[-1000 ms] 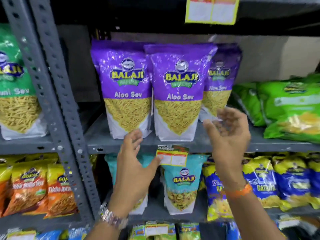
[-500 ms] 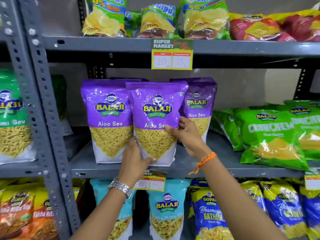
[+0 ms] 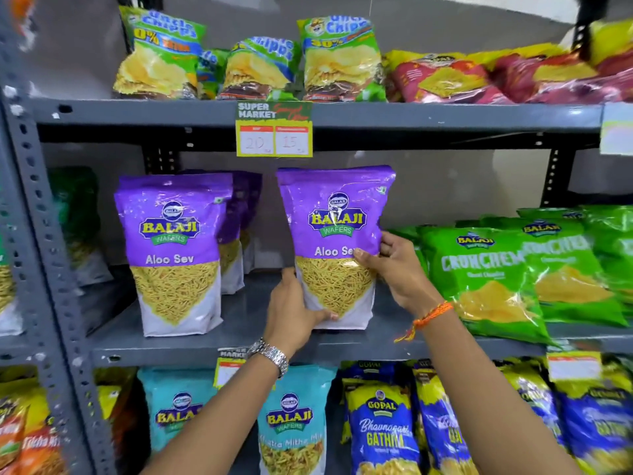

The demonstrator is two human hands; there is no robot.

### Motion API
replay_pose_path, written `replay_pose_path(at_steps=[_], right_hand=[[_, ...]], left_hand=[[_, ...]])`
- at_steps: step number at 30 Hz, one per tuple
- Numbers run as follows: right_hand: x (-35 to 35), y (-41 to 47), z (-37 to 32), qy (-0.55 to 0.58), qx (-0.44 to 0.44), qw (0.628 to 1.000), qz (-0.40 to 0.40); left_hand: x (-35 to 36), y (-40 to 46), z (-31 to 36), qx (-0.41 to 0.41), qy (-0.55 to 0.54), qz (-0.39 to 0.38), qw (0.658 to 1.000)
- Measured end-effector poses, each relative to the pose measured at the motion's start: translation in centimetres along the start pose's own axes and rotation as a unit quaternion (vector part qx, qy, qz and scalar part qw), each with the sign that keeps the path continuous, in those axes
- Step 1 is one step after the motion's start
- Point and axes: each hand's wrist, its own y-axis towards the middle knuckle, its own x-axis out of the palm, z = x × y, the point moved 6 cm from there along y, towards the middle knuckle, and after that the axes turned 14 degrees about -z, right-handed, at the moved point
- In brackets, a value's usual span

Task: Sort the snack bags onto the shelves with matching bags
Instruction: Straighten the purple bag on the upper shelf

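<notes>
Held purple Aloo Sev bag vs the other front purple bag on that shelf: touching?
Apart. Head view shows bare grey shelf between the held purple Aloo Sev bag and the left purple bag.

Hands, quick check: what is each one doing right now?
Left hand: closed on the lower left edge of the purple Aloo Sev bag.
Right hand: closed on the same bag's right side.

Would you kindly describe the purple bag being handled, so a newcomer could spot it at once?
Find the grey middle shelf, below the Super Market price tag. The held Aloo Sev bag stands right of another purple one, beside green Crunchem bags. Only this one has both hands on it: left hand, right hand.
</notes>
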Motion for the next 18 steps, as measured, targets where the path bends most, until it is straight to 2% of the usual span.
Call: replay_pose_path(at_steps=[9, 18], right_hand=[[-3.4, -0.6, 1.4, 0.015, 0.031, 0.999, -0.022], [-3.5, -0.8, 3.2, 0.051, 0.031, 0.996, -0.066]], left_hand=[[2.8, 0.5, 1.3, 0.005, 0.010, -0.015, 1.000], [3.2, 0.6, 0.0, 0.005, -0.035, -0.027, 0.999]])
